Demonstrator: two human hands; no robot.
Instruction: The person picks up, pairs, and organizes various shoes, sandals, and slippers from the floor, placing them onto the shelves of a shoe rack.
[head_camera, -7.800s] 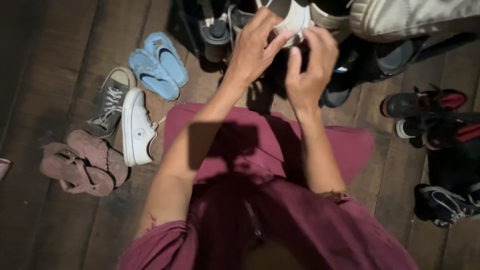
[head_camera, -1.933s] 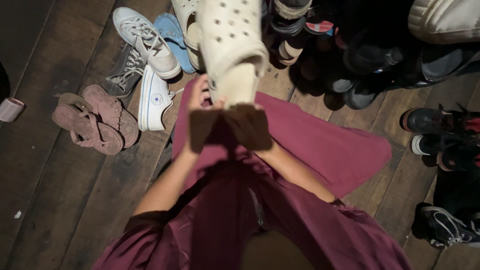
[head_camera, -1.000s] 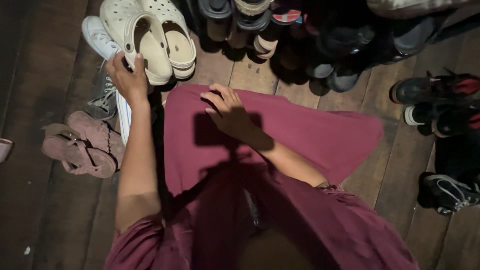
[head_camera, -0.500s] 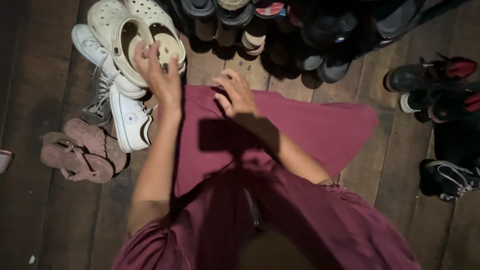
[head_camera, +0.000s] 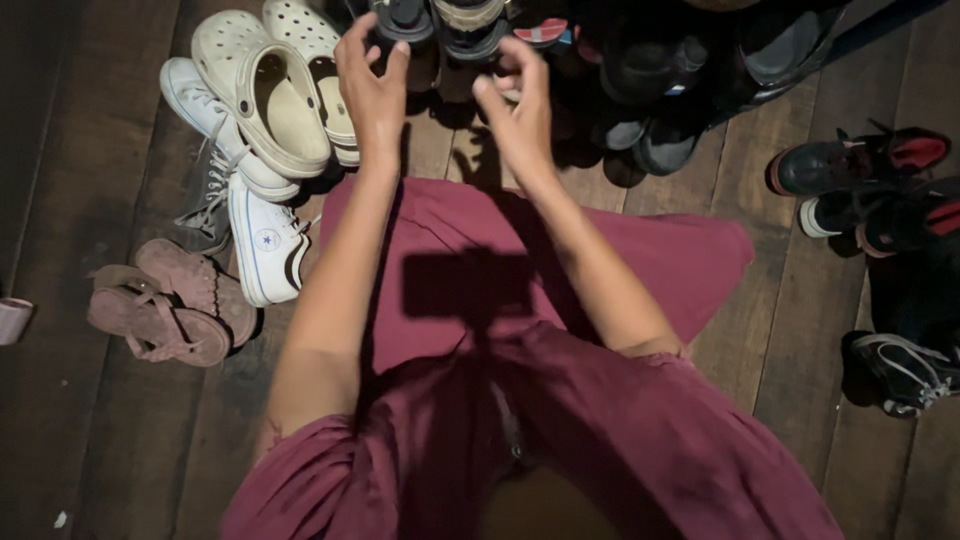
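Dark plank floor (head_camera: 120, 470): both hands, left hand (head_camera: 372, 85) and right hand (head_camera: 520, 110), fingers spread and released, should each close squarely on the dark shoes (head_camera: 440, 22) just ahead.

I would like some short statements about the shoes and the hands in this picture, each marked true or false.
1. The cream clogs lie on top of the white sneakers. True, they overlap them.
2. The left hand rests on the pink sandals. False: it reaches into the pile of dark shoes ahead.
3. The right hand is raised near the same pile. True.
4. The floor is tiled. False: it is dark wooden planks.
5. Both hands hold one clog. False: neither touches the clogs.
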